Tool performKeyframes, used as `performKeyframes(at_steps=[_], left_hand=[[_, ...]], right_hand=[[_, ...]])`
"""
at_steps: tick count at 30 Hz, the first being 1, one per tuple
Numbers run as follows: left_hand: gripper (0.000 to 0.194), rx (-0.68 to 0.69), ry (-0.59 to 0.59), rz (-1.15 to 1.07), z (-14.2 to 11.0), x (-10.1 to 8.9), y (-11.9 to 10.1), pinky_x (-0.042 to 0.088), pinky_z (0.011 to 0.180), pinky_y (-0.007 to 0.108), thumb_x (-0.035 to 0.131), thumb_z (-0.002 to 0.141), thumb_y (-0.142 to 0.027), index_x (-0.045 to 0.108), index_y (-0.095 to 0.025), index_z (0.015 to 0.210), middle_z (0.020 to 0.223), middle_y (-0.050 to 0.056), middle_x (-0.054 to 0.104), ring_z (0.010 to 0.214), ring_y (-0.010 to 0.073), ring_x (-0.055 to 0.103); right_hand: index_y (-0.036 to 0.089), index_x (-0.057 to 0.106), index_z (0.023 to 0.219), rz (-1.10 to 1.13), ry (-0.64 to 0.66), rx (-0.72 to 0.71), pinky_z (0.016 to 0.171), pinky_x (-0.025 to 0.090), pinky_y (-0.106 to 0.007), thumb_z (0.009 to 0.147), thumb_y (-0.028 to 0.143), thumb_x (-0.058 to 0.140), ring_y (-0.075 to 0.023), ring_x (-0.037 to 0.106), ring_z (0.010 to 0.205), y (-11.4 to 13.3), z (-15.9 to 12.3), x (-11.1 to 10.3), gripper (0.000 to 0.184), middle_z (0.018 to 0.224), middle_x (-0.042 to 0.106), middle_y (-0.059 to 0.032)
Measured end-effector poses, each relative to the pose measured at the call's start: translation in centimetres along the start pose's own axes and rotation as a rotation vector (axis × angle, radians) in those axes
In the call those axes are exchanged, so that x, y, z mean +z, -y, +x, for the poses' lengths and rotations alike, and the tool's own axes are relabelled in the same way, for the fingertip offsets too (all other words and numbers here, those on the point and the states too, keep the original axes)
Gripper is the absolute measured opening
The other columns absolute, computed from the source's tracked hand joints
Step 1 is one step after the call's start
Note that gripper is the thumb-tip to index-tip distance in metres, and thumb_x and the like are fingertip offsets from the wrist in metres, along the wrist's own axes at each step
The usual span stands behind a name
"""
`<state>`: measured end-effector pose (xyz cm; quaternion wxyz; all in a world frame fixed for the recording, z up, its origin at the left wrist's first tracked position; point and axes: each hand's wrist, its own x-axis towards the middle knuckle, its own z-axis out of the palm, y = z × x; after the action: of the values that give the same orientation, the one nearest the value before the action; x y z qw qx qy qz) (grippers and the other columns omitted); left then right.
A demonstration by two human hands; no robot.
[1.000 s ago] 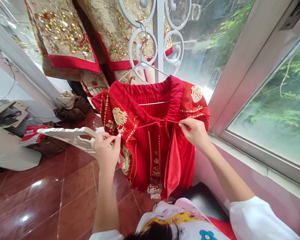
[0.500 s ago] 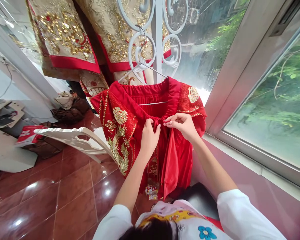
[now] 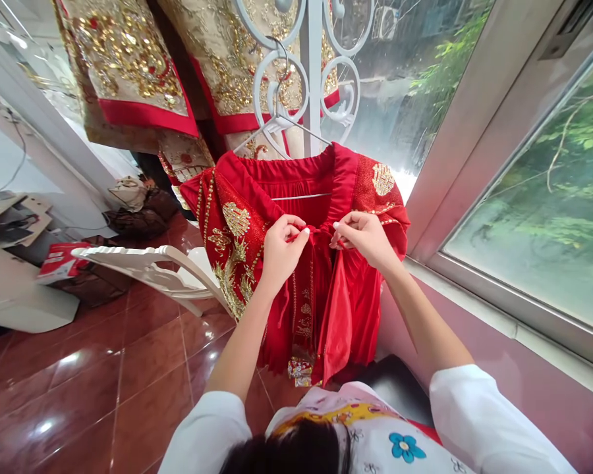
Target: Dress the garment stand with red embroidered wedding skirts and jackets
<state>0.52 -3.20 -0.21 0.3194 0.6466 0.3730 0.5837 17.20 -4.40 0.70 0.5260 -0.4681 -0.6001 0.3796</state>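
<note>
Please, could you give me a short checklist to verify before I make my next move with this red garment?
1. Wire hanger hooked on the white scroll frame: ok.
2. Red garment hanging on that hanger: ok.
3. Left hand pinching the red cord: ok.
4. Right hand at the front of the opening, fingers pinched on the cord: ok.
5. Cord fully tied: cannot tell, the fingers cover part of it.

Bright daylight enters through the metal-framed glass window (image 3: pixel 538 224); white glare spots the glossy reddish-brown tiled floor (image 3: pixel 79 408); edges appear stretched.
</note>
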Motion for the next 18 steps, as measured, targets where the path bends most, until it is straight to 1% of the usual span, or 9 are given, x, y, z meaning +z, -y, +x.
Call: performKeyframes(at_steps=[2,4,6,9,11,13,16,17,18], left_hand=[[0.007,0.012,0.018,0.010,0.2,0.1,-0.1,0.030,0.048,0.020,0.062,0.073,-0.018,0.056,-0.018,0.077,0.052,-0.006,0.046,0.048,0.0069,0.040],[0.007,0.024,0.032,0.012,0.3,0.2,-0.2,0.030,0.048,0.020,0.063,0.072,-0.018,0.057,-0.018,0.076,0.051,-0.006,0.044,0.047,0.0069,0.039],[0.007,0.042,0.043,0.020,0.6,0.2,-0.5,0.030,0.048,0.020,0.064,0.071,-0.018,0.058,-0.018,0.075,0.050,-0.007,0.043,0.046,0.0070,0.039],[0.005,0.083,0.035,0.047,1.1,-0.5,-1.3,0.030,0.048,0.020,0.064,0.071,-0.017,0.059,-0.017,0.073,0.050,-0.006,0.044,0.046,0.0067,0.040],[0.006,0.114,0.017,0.063,1.6,-1.6,-2.0,0.030,0.047,0.019,0.064,0.071,-0.016,0.058,-0.017,0.071,0.051,-0.006,0.047,0.046,0.0063,0.041],[0.008,0.160,-0.041,0.087,2.1,-3.0,-2.5,0.030,0.047,0.019,0.065,0.072,-0.017,0.057,-0.017,0.071,0.052,-0.006,0.049,0.046,0.0059,0.041],[0.010,0.213,-0.181,0.134,2.8,-4.8,-2.2,0.029,0.046,0.019,0.065,0.071,-0.016,0.055,-0.018,0.070,0.050,-0.006,0.047,0.045,0.0056,0.039],[0.011,0.203,-0.197,0.131,3.0,-5.3,-1.9,0.028,0.045,0.018,0.066,0.071,-0.015,0.055,-0.018,0.069,0.049,-0.006,0.046,0.044,0.0054,0.037],[0.011,0.173,-0.181,0.107,3.1,-5.7,-1.6,0.027,0.044,0.018,0.066,0.071,-0.015,0.056,-0.018,0.070,0.048,-0.007,0.045,0.043,0.0052,0.035]], right_hand=[[0.017,0.055,0.064,-0.270,-0.009,-0.074,0.051,0.040,-0.023,0.075,0.032,0.062,-0.0138,0.058,0.052,0.2,-0.2,0.3,0.020,0.056,0.062,-0.0036],[0.016,0.057,0.062,-0.507,-0.006,-0.190,0.053,0.037,-0.024,0.075,0.026,0.062,-0.0129,0.053,0.052,0.2,-0.2,0.7,0.016,0.056,0.061,-0.0028],[0.016,0.058,0.059,-0.639,0.006,-0.296,0.055,0.034,-0.025,0.075,0.021,0.060,-0.0118,0.049,0.053,0.3,-0.2,0.9,0.017,0.058,0.060,-0.0026],[0.015,0.054,0.053,-0.646,0.000,-0.369,0.054,0.030,-0.024,0.078,0.021,0.056,-0.0098,0.043,0.052,1.1,-0.4,0.2,0.025,0.055,0.053,-0.0003],[0.016,0.051,0.051,-0.608,-0.030,-0.394,0.052,0.028,-0.024,0.079,0.025,0.056,-0.0089,0.038,0.051,1.9,-0.5,-1.0,0.030,0.051,0.045,0.0014],[0.016,0.050,0.050,-0.579,-0.069,-0.409,0.051,0.026,-0.024,0.079,0.028,0.055,-0.0084,0.034,0.050,2.4,-0.4,-2.3,0.031,0.050,0.039,0.0023],[0.017,0.049,0.050,-0.601,-0.135,-0.407,0.051,0.026,-0.025,0.078,0.026,0.055,-0.0083,0.032,0.049,2.1,0.4,-3.4,0.030,0.050,0.036,0.0027],[0.017,0.050,0.050,-0.629,-0.146,-0.402,0.051,0.026,-0.025,0.078,0.025,0.055,-0.0085,0.032,0.049,1.8,0.8,-3.5,0.030,0.050,0.037,0.0026],[0.017,0.051,0.050,-0.662,-0.147,-0.399,0.051,0.027,-0.026,0.078,0.024,0.055,-0.0090,0.034,0.049,1.6,1.1,-3.4,0.029,0.050,0.039,0.0020]])
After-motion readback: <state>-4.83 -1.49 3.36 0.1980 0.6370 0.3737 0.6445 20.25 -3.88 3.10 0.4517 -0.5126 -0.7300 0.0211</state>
